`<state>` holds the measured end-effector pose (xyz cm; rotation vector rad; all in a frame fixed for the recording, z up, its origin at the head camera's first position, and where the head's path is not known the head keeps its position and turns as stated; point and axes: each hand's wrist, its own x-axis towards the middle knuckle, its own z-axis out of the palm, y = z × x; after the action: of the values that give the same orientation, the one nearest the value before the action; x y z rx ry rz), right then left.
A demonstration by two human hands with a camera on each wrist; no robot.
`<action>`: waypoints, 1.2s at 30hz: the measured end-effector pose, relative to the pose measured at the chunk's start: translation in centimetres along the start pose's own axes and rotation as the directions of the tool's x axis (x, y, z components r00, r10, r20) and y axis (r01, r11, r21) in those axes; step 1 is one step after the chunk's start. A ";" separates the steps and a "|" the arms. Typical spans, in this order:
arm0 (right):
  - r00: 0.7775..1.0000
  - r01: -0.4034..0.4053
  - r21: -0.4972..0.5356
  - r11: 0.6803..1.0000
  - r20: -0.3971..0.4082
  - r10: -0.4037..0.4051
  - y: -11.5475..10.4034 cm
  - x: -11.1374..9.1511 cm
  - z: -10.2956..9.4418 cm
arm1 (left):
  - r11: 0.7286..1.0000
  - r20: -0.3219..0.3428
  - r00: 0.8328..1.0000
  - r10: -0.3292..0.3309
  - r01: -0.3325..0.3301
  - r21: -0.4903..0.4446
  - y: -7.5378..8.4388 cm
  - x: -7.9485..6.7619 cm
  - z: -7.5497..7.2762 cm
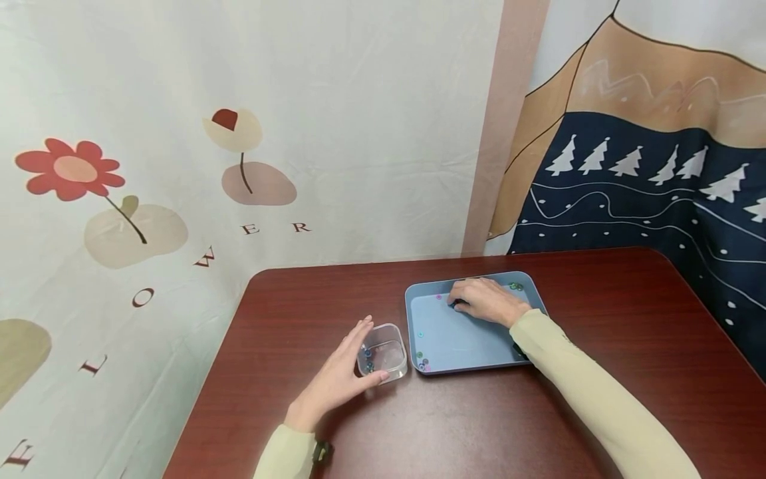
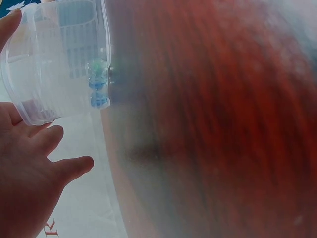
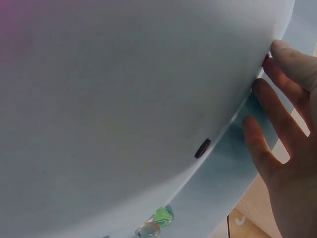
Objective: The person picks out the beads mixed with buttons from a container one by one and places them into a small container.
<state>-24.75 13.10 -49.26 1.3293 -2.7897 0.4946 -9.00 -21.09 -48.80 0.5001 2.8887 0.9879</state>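
Seen from above, at a red-brown tabletop (image 1: 467, 419): two bare hands at work in pale yellow-green sleeves (image 1: 598, 392). At centre left, a left hand (image 1: 335, 379) spread around a clear container (image 1: 389, 356), with thumb and index finger on opposite sides of it, holding it between them. Inside the container, against its left side, a few small blue beads (image 1: 368, 352), with a touch of green in the left wrist view. Just right of the container, a shallow blue tray (image 1: 473, 342) with a raised rim. Over the tray's far side, a right hand (image 1: 487, 299) reaching down, with thumb and index fingertips close together at a small reddish piece (image 3: 266, 60) beside the tray wall; cannot tell whether pinched or only touched. Along that wall in the right wrist view, a dark flat piece (image 3: 202, 148) and a green swirled marble (image 3: 164, 216). Elsewhere in the tray, a pink ring (image 1: 439, 297) near the far edge, a light blue ring (image 1: 421, 334) by the left side, and a small mixed cluster (image 1: 423, 366) in the near left corner. Behind, a pale flower-printed cloth (image 1: 359, 133) and, at right, a dark blue panel (image 1: 622, 159) with white trees.
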 end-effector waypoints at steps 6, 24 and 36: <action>1.000 -0.011 0.023 1.000 0.013 0.011 -0.2 -0.1 -0.4 | 1.000 0.000 1.000 0.012 -0.012 0.002 -0.2 0.0 -0.1; 0.985 0.073 0.009 0.997 -0.158 -0.071 -3.3 -1.4 -5.5 | 1.000 0.005 1.000 0.019 -0.019 0.020 0.1 0.1 -0.3; 0.939 0.136 0.053 0.989 -0.326 -0.112 -6.1 -3.0 -4.2 | 0.999 0.026 1.000 -0.012 0.011 0.032 0.1 0.1 -0.3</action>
<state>-18.72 12.95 -44.04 1.2915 -2.4286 0.7423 -9.10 -21.17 -48.55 0.4943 2.8850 0.9288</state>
